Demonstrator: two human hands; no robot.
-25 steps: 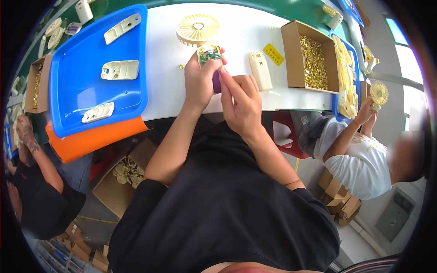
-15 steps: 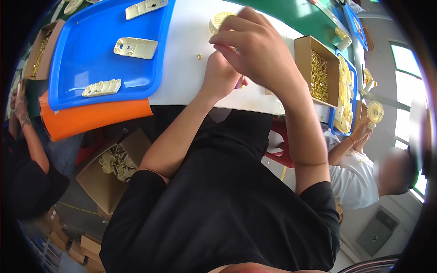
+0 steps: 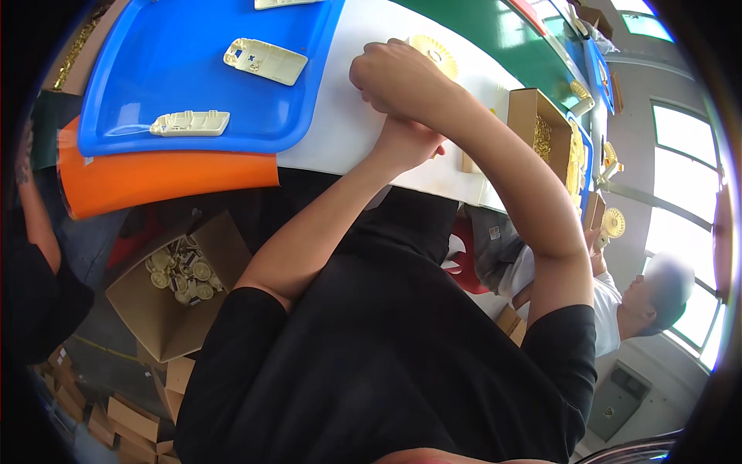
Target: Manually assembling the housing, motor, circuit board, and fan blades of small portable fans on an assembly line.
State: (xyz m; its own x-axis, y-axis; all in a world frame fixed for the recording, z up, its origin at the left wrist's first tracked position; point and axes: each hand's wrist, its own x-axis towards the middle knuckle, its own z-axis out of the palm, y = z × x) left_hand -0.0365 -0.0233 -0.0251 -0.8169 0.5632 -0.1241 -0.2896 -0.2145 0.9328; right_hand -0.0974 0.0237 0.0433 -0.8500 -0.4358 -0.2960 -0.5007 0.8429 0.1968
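Note:
My right hand (image 3: 398, 81) is closed, knuckles up, over the white tabletop; whatever its fingers hold is hidden beneath it. Just nearer to me, and partly under the right wrist, my left hand (image 3: 411, 145) is curled shut, and its contents cannot be seen. A round cream fan head (image 3: 434, 56) with ribs shows right behind my right hand and forearm. Whether it joins something in my hands is hidden. To the left, a cream handle shell (image 3: 267, 62) and a narrower cream shell piece (image 3: 191, 124) lie in a blue tray (image 3: 185, 77).
A cardboard box of small gold parts (image 3: 543, 135) stands on the right, beside a blue tray of cream parts (image 3: 576, 166). An orange sheet (image 3: 170, 182) hangs below the left tray. A floor carton (image 3: 178, 317) holds cream parts. Another person (image 3: 610, 309) sits at right.
The view has shifted, moving the tray in the picture. My right hand has moved left, onto where a small gold piece lay on the tabletop; that piece is now out of sight.

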